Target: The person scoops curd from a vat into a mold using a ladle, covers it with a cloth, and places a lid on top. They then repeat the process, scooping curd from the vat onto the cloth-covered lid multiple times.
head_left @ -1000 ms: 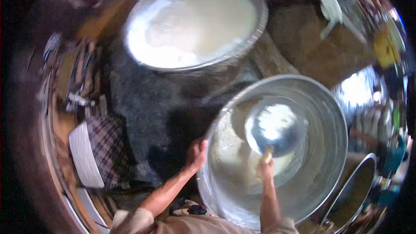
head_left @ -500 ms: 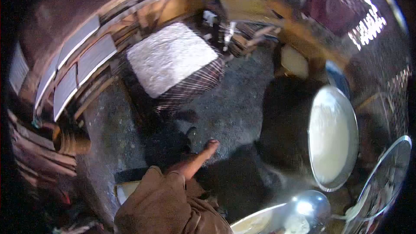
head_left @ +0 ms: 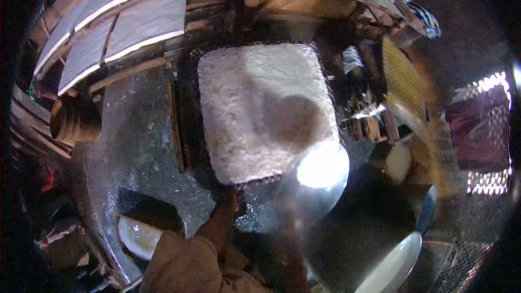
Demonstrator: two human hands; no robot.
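Left hand point(head_left: 232, 202): fingers rest on the near edge of the cloth-lined mould point(head_left: 260, 108), at its 6 o'clock. Cannot tell whether they pinch the cloth or only press on it. Right hand point(head_left: 290, 214): motion-blurred streak just under the metal scoop point(head_left: 320, 176). It looks to be carrying the scoop, but finger closure is unreadable.

The scoop hangs over the mould's 5 o'clock corner, its bowl glaring bright, so the contents are not visible. The mould is packed with white curd point(head_left: 239, 76), lumpy on top. A round shadow lies on the curd at about 3 o'clock from its centre.

Around it:
- A pan of white liquid point(head_left: 393, 266) at 5 o'clock in the frame, well apart from the mould.
- A white dish point(head_left: 138, 236) at 7 o'clock.
- A round brown vessel point(head_left: 76, 119) at 9 o'clock.
- Pale slabs on wooden racks point(head_left: 135, 21) from 10 to 11 o'clock.
- A yellow mesh point(head_left: 404, 84) at 2 o'clock.

Judgement on doing this step well:
- Keep the scoop level until it is fully over the curd, not over the rim.
- Tip low to avoid splash.
- Aim for the low spots rather than the heaped middle.
- Keep the left hand pinning the cloth edge so the lining doesn't fold inward under the load.
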